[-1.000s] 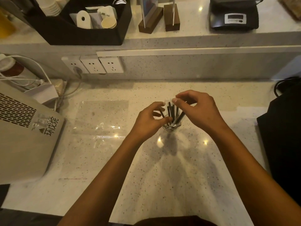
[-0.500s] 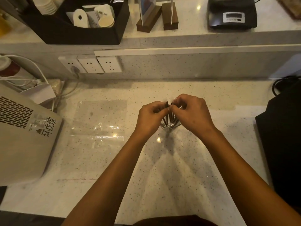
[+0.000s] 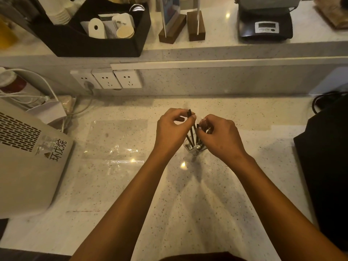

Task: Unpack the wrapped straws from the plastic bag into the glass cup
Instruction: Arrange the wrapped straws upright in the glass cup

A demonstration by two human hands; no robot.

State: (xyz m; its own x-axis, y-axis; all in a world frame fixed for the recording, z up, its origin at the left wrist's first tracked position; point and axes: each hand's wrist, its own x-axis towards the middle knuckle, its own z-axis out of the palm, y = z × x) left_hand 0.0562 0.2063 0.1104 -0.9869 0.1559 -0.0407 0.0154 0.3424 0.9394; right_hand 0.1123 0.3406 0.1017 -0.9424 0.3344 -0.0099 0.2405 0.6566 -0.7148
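Note:
A small glass cup (image 3: 194, 149) stands on the speckled counter at mid-frame, with several dark wrapped straws (image 3: 192, 134) upright in it. My left hand (image 3: 172, 129) pinches the top of one straw between thumb and forefinger, just left of the cup. My right hand (image 3: 219, 136) is curled over the cup's right side, fingertips closed on the tops of other straws. The hands hide most of the cup. The clear plastic bag (image 3: 116, 140) lies flat on the counter to the left, with no straws visible in it.
A beige machine (image 3: 28, 162) fills the left side, with cables and a white box behind it. A black object (image 3: 325, 166) sits at the right edge. Wall sockets (image 3: 107, 79) are on the backsplash. The raised shelf holds a black organizer (image 3: 90, 40), wooden sign stands and a scale (image 3: 265, 27).
My hands came together over the cup. The left hand has since risen slightly, pinching one straw's top, while the right stays curled on the other straws.

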